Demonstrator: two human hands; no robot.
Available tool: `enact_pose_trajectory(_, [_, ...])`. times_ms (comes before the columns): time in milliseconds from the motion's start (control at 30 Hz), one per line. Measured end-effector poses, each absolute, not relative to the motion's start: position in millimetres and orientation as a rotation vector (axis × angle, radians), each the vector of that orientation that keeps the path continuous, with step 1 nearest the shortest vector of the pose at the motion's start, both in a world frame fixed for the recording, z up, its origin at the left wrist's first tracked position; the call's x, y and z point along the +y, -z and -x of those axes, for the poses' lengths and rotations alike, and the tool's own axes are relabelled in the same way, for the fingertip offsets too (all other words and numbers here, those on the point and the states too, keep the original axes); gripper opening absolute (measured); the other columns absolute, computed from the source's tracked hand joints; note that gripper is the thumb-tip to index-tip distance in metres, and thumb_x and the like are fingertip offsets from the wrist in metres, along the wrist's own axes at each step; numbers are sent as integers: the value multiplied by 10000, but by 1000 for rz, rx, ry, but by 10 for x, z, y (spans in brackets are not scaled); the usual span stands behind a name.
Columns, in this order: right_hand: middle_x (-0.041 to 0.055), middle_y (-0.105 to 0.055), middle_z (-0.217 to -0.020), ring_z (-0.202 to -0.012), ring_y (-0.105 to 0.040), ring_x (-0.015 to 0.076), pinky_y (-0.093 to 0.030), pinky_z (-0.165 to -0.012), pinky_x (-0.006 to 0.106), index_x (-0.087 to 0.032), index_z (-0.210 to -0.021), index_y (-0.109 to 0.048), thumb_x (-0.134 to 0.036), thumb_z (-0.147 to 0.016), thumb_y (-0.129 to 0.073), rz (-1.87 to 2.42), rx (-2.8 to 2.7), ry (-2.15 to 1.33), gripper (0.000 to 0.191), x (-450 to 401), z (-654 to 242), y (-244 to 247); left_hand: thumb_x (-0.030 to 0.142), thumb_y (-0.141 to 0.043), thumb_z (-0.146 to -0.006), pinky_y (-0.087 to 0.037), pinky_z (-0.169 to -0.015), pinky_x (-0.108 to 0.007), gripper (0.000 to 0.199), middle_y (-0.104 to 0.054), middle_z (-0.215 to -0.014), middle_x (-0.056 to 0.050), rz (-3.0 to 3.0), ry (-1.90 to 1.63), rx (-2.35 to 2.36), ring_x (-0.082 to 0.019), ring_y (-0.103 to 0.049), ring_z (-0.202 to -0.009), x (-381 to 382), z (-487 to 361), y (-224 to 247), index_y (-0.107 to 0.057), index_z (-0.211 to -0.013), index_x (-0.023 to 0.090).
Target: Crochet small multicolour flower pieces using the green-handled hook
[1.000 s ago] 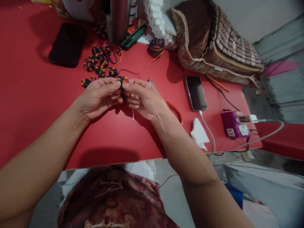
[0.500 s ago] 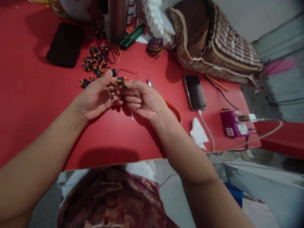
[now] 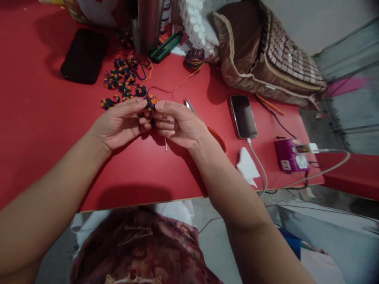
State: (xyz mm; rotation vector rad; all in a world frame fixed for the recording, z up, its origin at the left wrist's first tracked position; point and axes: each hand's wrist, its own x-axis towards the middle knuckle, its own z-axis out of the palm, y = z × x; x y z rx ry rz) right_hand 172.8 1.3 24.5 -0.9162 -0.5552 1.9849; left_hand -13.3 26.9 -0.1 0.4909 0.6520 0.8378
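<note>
Between my two hands is a small crocheted piece (image 3: pixel 152 102) in dark green, orange and purple yarn. My left hand (image 3: pixel 122 122) pinches its left side with thumb and fingers. On its right side my right hand (image 3: pixel 179 122) grips it, and a thin metal hook (image 3: pixel 166 144) sticks out below those fingers. A strand of yarn runs from near the hands to a multicoloured yarn ball (image 3: pixel 194 59). Several similar crocheted pieces (image 3: pixel 120 75) lie on the red table (image 3: pixel 142 169) just beyond my left hand.
Scissors (image 3: pixel 217 139) lie partly behind my right wrist. A black phone (image 3: pixel 84 56) is at the left, a charging phone (image 3: pixel 243 117) at the right by a white tissue (image 3: pixel 248 166) and a purple power adapter (image 3: pixel 291 154). A metal tumbler (image 3: pixel 148 27), green cutter (image 3: pixel 166 47) and brown bag (image 3: pixel 266 51) stand behind.
My left thumb has come down onto the crocheted piece, where it was raised before. The right hand has barely moved. The view has shifted slightly.
</note>
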Motion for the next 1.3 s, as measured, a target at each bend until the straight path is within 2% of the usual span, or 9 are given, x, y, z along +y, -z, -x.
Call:
enact_pose_trajectory(100, [-101,-520,-603,-478,-235,7,-243,-407,86,-149,-714,-674,-131,-1070,-826,927,-590,-1930,387,2,-1719,-237,151,-906,-1033,-643,-646,-240,282,-751,-787,-31,-475,-811,620,-116,-685,-615,296,165,46,-797,-773,156])
enact_pose_trajectory(233, [-102,-513,-641,-490,-185,-4,-202,-403,91,-173,-694,-631,-259,-1001,-965,985,-651,-1894,461,2,-1719,-230,191,-956,-992,-699,-712,-295,185,-781,-828,-59,-484,-771,594,-153,-713,-657,318,199,110,-849,-849,142])
enact_pose_trajectory(467, [-113,-572,-613,-478,-268,2,-244,-433,119,-178,-849,-715,-201,-951,-975,943,-706,-1797,280,-40,-1706,-229,167,-676,-1137,-701,-717,-284,335,-771,-778,-72,-388,-757,695,-139,-684,-627,289,153,-10,-821,-839,119])
enact_pose_trajectory(600, [-74,-720,-659,-458,-364,1,-249,-430,148,-182,-918,-704,-216,-763,-1107,953,-829,-1736,433,-38,-1696,-160,90,-652,-1099,-680,-726,-261,305,-768,-771,-31,-404,-808,753,-120,-674,-612,236,116,-81,-780,-831,160])
enact_pose_trajectory(733, [-74,-683,-611,-445,-366,9,-251,-427,164,-196,-829,-685,-264,-786,-1078,948,-880,-1674,402,-17,-1689,-97,98,-785,-1037,-646,-710,-254,303,-730,-757,2,-484,-848,699,-123,-657,-622,202,90,-54,-705,-763,201])
enact_pose_trajectory(900, [-82,-633,-577,-440,-376,12,-277,-428,164,-202,-752,-685,-240,-786,-1024,919,-954,-1692,343,0,-1716,-98,125,-760,-1020,-566,-606,-236,208,-751,-793,-28,-574,-862,727,-126,-668,-638,204,102,-73,-799,-819,163])
enact_pose_trajectory(1000, [-69,-659,-578,-417,-343,12,-228,-404,175,-206,-748,-685,-215,-778,-974,969,-1040,-1745,291,5,-1749,-122,250,-759,-1082,-586,-634,-268,300,-756,-790,-36,-611,-817,751,-140,-669,-666,212,118,-102,-806,-799,164])
enact_pose_trajectory(1167, [-94,-572,-518,-414,-313,14,-186,-394,179,-211,-703,-673,-153,-742,-899,990,-1088,-1755,237,6,-1770,-164,111,-771,-1046,-591,-691,-257,265,-742,-775,-25,-709,-788,759,-126,-676,-676,228,138,-47,-807,-786,151])
enact_pose_trajectory(1300, [-112,-519,-505,-409,-296,10,-165,-400,169,-210,-716,-674,-147,-747,-860,955,-1035,-1792,199,17,-1780,-175,187,-856,-1038,-642,-731,-294,222,-770,-825,-36,-651,-768,725,-146,-700,-692,248,175,0,-820,-820,164])
